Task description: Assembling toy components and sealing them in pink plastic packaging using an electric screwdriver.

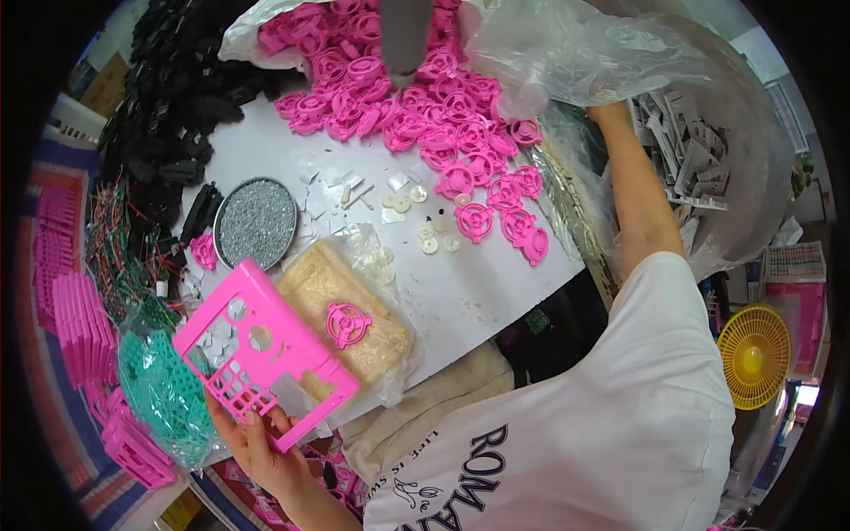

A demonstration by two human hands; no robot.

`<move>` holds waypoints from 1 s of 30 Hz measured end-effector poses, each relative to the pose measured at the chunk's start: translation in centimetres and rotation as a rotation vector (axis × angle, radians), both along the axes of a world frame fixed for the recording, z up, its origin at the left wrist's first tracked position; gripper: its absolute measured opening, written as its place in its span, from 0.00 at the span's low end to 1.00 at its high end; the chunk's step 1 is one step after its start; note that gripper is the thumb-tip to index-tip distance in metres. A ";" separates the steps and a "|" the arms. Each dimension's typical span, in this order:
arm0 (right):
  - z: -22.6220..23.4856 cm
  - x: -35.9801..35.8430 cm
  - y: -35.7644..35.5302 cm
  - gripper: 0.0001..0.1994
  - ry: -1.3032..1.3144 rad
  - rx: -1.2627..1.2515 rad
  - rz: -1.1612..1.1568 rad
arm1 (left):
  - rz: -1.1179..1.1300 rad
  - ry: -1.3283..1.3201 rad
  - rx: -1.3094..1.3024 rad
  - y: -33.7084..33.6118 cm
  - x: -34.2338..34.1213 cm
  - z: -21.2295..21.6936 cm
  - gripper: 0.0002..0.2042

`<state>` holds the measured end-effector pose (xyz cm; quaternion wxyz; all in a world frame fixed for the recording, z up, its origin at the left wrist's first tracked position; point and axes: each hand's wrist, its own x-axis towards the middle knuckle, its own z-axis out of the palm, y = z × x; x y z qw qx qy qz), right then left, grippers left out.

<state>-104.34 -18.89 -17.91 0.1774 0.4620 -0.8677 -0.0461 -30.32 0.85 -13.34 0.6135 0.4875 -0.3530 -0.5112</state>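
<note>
My left hand [266, 456] grips the lower edge of a pink plastic housing [257, 310] with round holes and a square grid, held tilted above the table. Beneath it, a tan block-like pad [372, 341] in clear wrap bears one pink ring-shaped part [348, 326]. My right arm stretches far to the right, where my right hand [607, 113] reaches in by a clear plastic bag [567, 53]. Its fingers are hidden there. Close to that hand, grey-white plastic pieces [686, 159] fill a large transparent bag.
Many pink ring-shaped parts [425, 124] spill across the back of the white table [496, 301]. A round dish of small metal screws [257, 221] stands left of centre. Black parts [168, 106], wires [119, 234] and bagged green parts [164, 389] line the left side. Small white discs [429, 245] lie mid-table.
</note>
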 end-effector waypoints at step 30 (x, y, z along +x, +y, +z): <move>21.9 38.7 12.6 0.13 -0.776 0.532 1.426 | -0.201 0.143 0.122 0.4 -2.2 1.3 0.36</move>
